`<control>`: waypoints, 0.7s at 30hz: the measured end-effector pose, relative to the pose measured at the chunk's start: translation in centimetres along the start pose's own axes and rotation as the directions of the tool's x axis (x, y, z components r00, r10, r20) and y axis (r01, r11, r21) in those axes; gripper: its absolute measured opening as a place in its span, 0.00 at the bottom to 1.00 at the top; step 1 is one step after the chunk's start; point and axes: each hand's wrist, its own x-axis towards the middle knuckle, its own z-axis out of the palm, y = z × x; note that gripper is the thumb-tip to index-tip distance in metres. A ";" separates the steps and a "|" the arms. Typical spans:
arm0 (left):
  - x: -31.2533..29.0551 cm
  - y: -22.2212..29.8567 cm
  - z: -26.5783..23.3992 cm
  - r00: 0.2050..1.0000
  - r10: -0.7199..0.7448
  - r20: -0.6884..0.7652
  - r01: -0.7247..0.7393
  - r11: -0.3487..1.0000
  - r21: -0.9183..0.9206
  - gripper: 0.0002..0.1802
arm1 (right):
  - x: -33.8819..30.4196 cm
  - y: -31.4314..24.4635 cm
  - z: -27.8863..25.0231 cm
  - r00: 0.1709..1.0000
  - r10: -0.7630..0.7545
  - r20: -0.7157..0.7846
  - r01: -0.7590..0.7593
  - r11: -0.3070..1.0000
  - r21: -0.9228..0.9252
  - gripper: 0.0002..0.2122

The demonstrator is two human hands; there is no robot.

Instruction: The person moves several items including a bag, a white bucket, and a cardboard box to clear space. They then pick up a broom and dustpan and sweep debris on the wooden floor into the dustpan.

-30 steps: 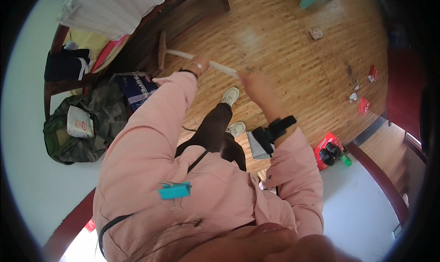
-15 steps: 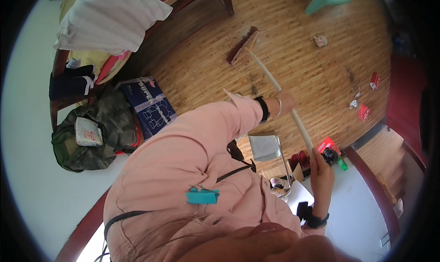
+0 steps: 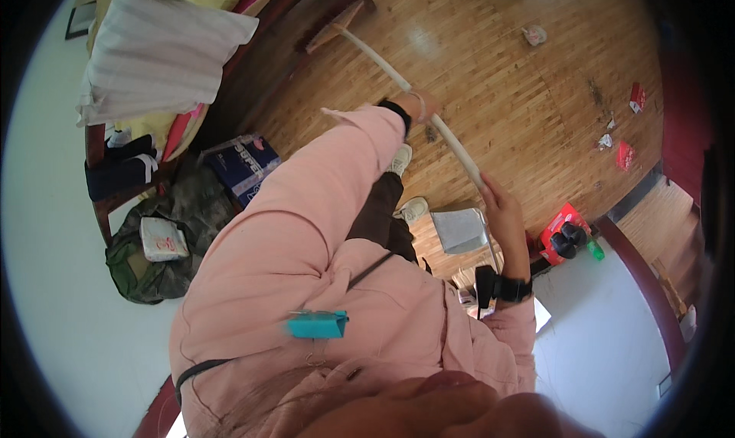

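Hands [image 3: 504, 210] clamped on a pale rounded handle [image 3: 459, 151], wide bristled broom head [image 3: 330, 29], wood-patterned floor [image 3: 475, 63]

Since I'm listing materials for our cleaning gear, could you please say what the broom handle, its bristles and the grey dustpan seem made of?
The broom handle looks like pale, smooth wood, judging by its creamy colour, though coated metal is possible. The bristles, a dark reddish fringe, seem fibre, natural or plastic; blur hides which. The grey dustpan is perhaps satin metal, given its silvery look.
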 end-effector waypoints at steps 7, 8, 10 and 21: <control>-4.4 12.1 4.2 0.957 0.233 -0.170 -0.239 0.971 -0.016 0.08 | -13.6 -1.4 -3.0 0.942 0.334 0.045 -0.337 0.936 0.099 0.13; -5.4 12.5 4.5 0.959 0.235 -0.156 -0.243 0.969 -0.037 0.07 | -14.3 -1.9 -3.0 0.921 0.376 0.102 -0.387 0.913 0.128 0.13; -6.5 11.8 4.1 0.968 0.225 -0.109 -0.228 0.973 -0.020 0.08 | -14.1 -2.4 -2.9 0.979 0.205 0.019 -0.205 0.979 0.020 0.13; -2.0 7.6 0.6 0.982 0.173 -0.072 -0.163 0.978 0.128 0.07 | -8.6 -1.1 -1.3 0.976 0.208 -0.070 -0.204 0.977 0.065 0.14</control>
